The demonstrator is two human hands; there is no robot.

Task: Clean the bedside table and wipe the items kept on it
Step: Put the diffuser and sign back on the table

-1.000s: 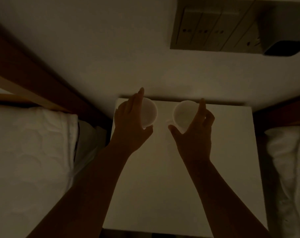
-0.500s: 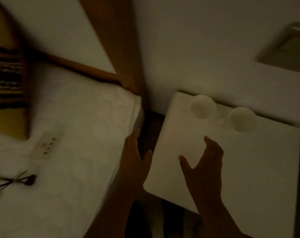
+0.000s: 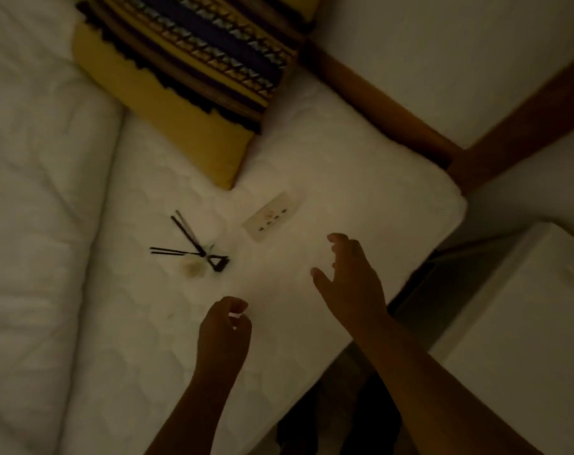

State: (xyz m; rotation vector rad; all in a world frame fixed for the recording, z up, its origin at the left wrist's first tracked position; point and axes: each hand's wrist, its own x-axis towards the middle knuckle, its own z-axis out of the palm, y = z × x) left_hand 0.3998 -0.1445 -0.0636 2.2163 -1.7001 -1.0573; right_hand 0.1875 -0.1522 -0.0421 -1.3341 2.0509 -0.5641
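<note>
Dim bed (image 3: 344, 159) | worktop (image 3: 525, 356) far right | remote (image 3: 268, 215) on bed, near open right grip (image 3: 351, 277) | left grip (image 3: 223, 330) curled, can't tell if holding | risk: dark, grip may knock sticks (image 3: 187, 244)

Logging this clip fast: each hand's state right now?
Left hand: fingers curled; whether it holds anything cannot be told.
Right hand: open, holding nothing.

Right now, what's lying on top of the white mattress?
A white remote, thin black sticks beside a small pale object, and a yellow patterned cushion. Anything beneath the cushion is covered.
</note>
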